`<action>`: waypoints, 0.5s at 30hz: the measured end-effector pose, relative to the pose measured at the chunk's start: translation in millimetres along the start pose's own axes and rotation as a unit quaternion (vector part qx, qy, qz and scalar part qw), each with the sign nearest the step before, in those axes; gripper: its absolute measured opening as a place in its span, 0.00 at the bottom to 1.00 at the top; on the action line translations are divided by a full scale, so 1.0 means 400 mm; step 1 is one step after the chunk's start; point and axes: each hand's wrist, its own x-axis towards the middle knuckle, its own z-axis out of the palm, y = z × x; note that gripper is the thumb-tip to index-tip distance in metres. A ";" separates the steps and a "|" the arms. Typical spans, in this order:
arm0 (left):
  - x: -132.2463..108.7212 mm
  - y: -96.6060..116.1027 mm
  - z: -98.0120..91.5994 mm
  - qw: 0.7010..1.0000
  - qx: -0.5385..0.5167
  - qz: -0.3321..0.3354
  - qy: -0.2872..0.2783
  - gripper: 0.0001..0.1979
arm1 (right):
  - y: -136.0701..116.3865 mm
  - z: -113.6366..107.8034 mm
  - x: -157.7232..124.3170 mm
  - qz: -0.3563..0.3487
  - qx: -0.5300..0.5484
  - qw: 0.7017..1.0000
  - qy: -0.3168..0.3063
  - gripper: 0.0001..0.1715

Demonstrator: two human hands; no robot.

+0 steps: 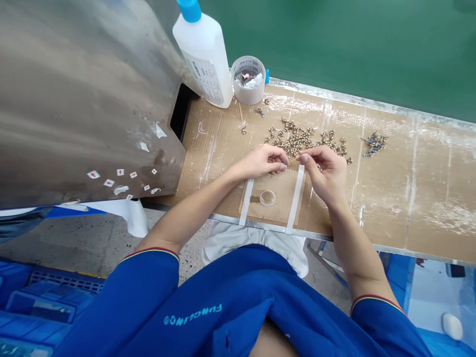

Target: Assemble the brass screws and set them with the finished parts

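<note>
Two containers up at the back of the cardboard-topped bench (409, 173): a white bottle (204, 54), blue-capped, upright, contents hidden behind opaque plastic; just beside it, a round white tub (248, 96), open at the top, with crumpled white scraps and a pink bit inside. Down front, between two white tape strips (296, 198), a small clear dish (267, 198), flat on the cardboard, contents too faint to make out.

Over to the hands now. On the left hand (262, 161), fingers curled, thumb and forefinger pinched together; whether on the stick's tip or on some tiny piece, cannot tell. On the right hand (327, 171), the same curl, thumb and forefinger nipped tight on the end of a thin tan stick (294, 159). Lies nearly level, long axis running left to right across the bench, free tip aimed straight at the left fingertips. Hangs just above the cardboard, between the two hands, just in front of a scatter of small brass parts (297, 139).

Off to the right, well apart, a smaller clump of bluish parts (374, 141). At far left, a tall metal panel (74, 99) dotted with little white stickers; below the bench edge, blue crates (37, 302).
</note>
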 end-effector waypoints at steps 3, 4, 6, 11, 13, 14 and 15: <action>0.000 -0.004 -0.002 1.000 -0.001 0.001 -0.001 0.04 | 0.000 0.001 0.000 -0.006 -0.010 1.000 -0.003 0.14; 0.001 -0.004 -0.002 1.000 -0.001 0.002 -0.001 0.05 | 0.001 0.002 0.000 -0.009 -0.013 1.000 -0.003 0.14; 0.000 -0.003 -0.003 1.000 0.003 0.002 -0.002 0.05 | 0.002 0.002 0.000 -0.013 -0.015 1.000 -0.001 0.14; -0.001 0.002 -0.003 1.000 0.013 -0.002 -0.001 0.04 | 0.003 0.002 -0.001 -0.011 -0.019 1.000 -0.006 0.14; -0.002 0.004 -0.002 1.000 0.015 -0.004 -0.001 0.04 | 0.004 0.003 -0.001 -0.010 -0.025 1.000 -0.010 0.14; -0.002 0.004 -0.002 1.000 0.016 -0.003 -0.001 0.04 | 0.005 0.004 -0.001 -0.011 -0.026 1.000 -0.011 0.14; -0.002 0.005 -0.002 1.000 0.017 -0.003 -0.002 0.04 | 0.005 0.005 0.000 -0.014 -0.028 0.999 -0.011 0.14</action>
